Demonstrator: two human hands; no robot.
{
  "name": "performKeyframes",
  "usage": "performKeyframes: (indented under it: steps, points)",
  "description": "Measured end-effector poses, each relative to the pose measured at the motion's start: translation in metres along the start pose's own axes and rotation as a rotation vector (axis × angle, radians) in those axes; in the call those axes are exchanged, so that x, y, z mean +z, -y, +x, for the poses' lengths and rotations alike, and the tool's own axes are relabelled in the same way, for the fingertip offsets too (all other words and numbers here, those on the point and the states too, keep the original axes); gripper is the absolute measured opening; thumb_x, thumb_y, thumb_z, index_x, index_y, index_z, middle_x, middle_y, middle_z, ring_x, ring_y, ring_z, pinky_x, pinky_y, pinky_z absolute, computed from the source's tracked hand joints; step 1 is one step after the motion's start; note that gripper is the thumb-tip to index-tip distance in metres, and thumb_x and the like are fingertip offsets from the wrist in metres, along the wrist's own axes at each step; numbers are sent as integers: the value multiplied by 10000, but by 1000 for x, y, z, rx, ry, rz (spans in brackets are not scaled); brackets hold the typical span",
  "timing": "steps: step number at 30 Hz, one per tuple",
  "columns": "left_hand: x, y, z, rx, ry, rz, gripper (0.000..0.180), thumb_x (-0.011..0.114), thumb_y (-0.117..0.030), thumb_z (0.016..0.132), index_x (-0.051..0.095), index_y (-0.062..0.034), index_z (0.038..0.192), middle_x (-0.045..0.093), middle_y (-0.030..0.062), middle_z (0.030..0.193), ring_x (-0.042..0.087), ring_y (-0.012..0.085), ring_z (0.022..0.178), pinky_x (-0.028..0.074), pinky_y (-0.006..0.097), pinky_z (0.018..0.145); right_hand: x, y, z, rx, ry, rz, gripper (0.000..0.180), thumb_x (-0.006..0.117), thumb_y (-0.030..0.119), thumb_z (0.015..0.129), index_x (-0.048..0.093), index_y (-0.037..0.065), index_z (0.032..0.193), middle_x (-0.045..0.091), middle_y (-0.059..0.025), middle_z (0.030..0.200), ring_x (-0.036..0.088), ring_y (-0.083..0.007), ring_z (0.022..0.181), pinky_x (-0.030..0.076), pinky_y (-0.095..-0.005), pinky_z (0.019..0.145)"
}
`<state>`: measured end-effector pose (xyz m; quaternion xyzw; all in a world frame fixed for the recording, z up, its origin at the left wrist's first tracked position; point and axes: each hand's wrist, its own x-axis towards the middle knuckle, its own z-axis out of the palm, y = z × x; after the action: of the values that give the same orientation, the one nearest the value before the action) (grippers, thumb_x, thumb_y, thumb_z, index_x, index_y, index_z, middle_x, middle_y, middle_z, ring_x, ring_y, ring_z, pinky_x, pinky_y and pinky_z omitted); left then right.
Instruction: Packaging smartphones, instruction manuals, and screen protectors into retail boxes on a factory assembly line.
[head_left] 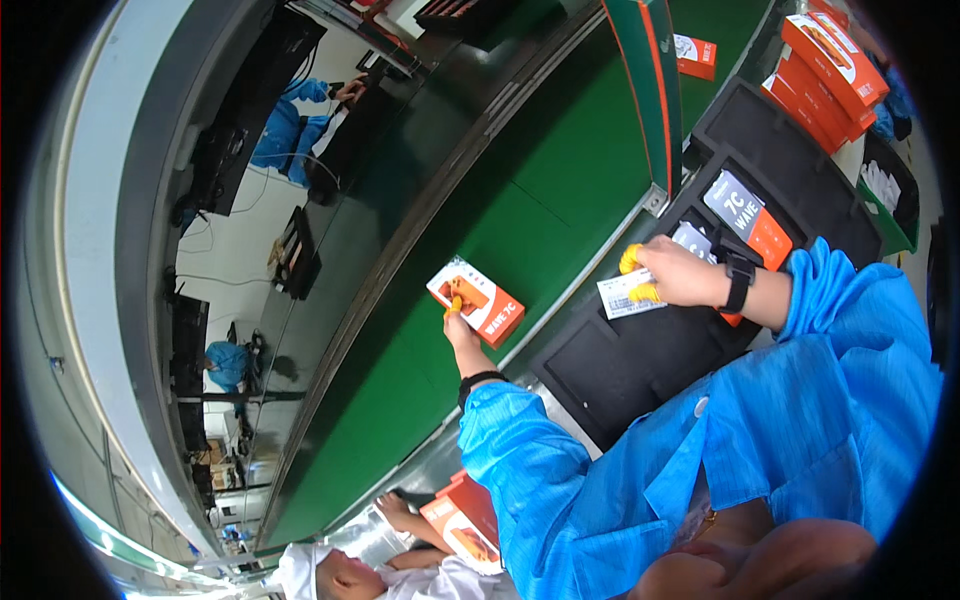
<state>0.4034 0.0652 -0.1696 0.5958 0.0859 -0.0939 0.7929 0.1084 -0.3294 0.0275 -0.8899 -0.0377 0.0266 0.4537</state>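
Note:
My left hand (462, 332) reaches over the green conveyor belt (535, 200) and grips an orange-and-white phone box (482, 303) by its near left edge. A yellow finger cot covers the finger on top of the box. My right hand (680, 274), also with yellow finger cots, pinches a flat white piece with small print (618, 298) over the black foam tray (630, 370). Whether that piece is a label or a labelled packet I cannot tell. Beside the right hand, a phone-shaped item with a grey-and-orange face (748, 218) lies in the tray; another is partly hidden under my wrist.
Orange boxes (825, 75) are stacked at the far right. Another box (695, 57) lies up the belt, past a green-and-orange upright post (650, 95). At the lower left, a co-worker in a white cap (300, 572) has a hand (397, 510) near more orange boxes (460, 535).

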Motion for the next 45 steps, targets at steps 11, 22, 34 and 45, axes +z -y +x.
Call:
performKeyframes:
  steps: [11,22,34,45]
  points:
    - [58,-6,-129,350,133,620,646,683,-130,832,348,-57,1380,570,130,1136,554,248,1075,421,392,959,30,2,27,-254,4,-163,354,755,133,714,574,14,994,658,-174,874,624,-361,857,477,-422,767]
    - [119,-13,-148,300,226,520,378,610,94,823,520,-4,1176,607,14,886,575,93,801,472,228,698,25,15,11,-261,-334,-175,602,794,174,696,496,18,1196,564,-209,1118,533,-371,1087,440,-418,924]
    - [44,4,-50,419,-738,1508,892,807,-356,676,324,33,1316,332,230,1356,327,376,1281,325,546,984,-7,-24,-80,69,-208,-251,625,777,214,720,484,66,1252,501,-170,1183,494,-380,1092,409,-422,940]
    - [49,-125,-399,602,-947,1727,936,758,-401,734,263,-23,1433,255,259,1447,242,420,1353,226,631,1050,18,-5,-103,-173,57,-64,600,746,239,771,471,32,1263,481,-151,1212,493,-352,1098,416,-426,930]
